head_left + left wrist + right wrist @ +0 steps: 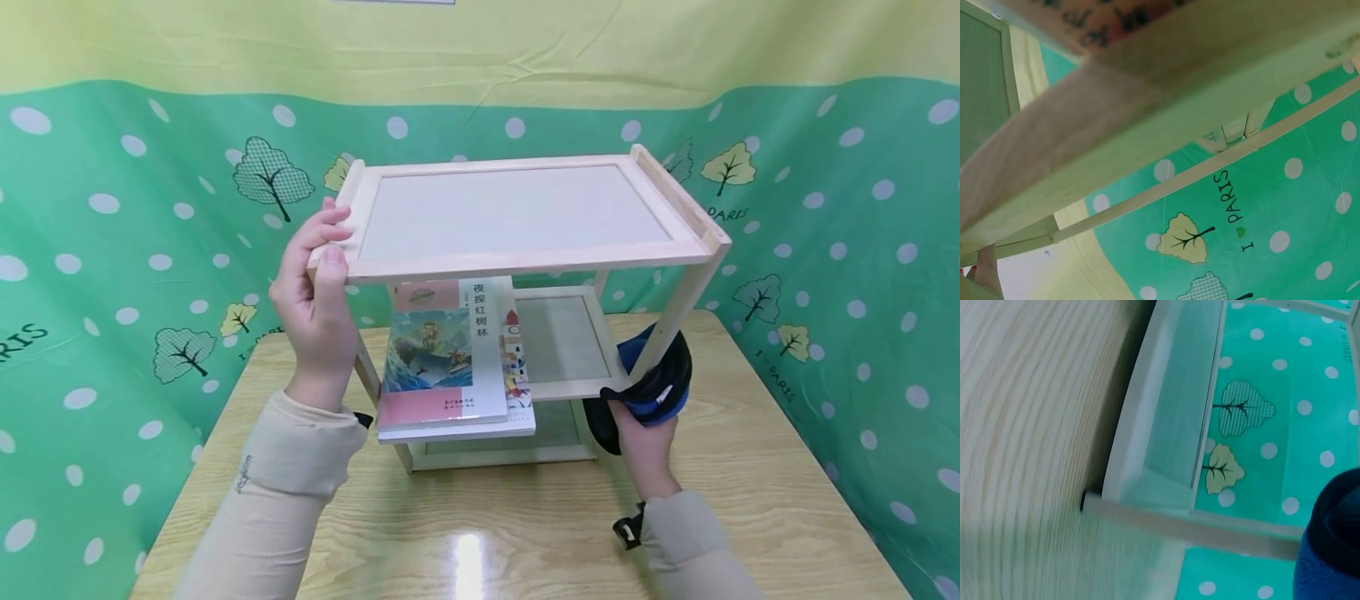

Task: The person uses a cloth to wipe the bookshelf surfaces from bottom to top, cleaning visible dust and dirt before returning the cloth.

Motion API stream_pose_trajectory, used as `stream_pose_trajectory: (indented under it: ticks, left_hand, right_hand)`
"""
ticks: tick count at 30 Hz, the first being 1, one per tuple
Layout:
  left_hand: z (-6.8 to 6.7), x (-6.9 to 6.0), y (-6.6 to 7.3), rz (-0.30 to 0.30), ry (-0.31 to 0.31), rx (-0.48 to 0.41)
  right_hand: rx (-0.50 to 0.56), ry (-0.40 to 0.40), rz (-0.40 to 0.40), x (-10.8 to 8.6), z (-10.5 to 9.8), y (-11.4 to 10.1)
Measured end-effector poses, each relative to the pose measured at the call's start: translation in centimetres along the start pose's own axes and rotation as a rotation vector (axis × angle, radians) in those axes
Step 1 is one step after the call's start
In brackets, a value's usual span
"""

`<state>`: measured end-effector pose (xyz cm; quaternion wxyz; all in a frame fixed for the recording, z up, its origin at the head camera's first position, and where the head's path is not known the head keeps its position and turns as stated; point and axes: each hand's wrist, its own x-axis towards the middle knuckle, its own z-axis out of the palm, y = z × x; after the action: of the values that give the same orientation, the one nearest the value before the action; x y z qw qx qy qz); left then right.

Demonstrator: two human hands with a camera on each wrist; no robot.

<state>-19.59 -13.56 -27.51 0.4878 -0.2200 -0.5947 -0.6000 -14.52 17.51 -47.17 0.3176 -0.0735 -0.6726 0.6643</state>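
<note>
A pale wooden rack (528, 217) with three tiers stands on the table, seen whole in the head view. My left hand (318, 292) grips the front left corner of its top board, fingers over the edge. By the right legs, my right hand (648, 442) holds a soft black and blue fabric item (663, 387) with a small white tag; its exact kind is unclear. In the right wrist view the blue fabric (1329, 569) shows a black rim. Two stacked books (442, 358) lie on the middle tier at the left, jutting out past its front.
The wood-grain table (450, 517) extends in front of the rack and to both sides. A green and yellow curtain (112, 275) with dots and trees hangs behind and on both sides. The lower tier (502, 457) sits just above the tabletop.
</note>
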Motion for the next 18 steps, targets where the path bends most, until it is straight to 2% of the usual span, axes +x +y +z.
stream_pose_trajectory:
  ticks: [3,6,11,18]
  left_hand:
    - [-0.03,-0.01,0.0,0.0,-0.004,0.001]
    - [-0.03,0.02,0.04,0.0,-0.007,0.001]
    - [0.04,0.09,0.07,0.006,-0.003,-0.011]
    - [0.01,0.02,0.14,-0.036,0.005,-0.002]
  right_hand:
    - [0.013,0.052,0.009,-0.06,0.5,0.13]
    - [0.024,0.064,-0.021,-0.1,0.72,0.31]
    - [0.049,0.042,-0.062,-0.03,0.71,0.58]
    - [-0.03,-0.003,-0.075,0.0,0.32,1.01]
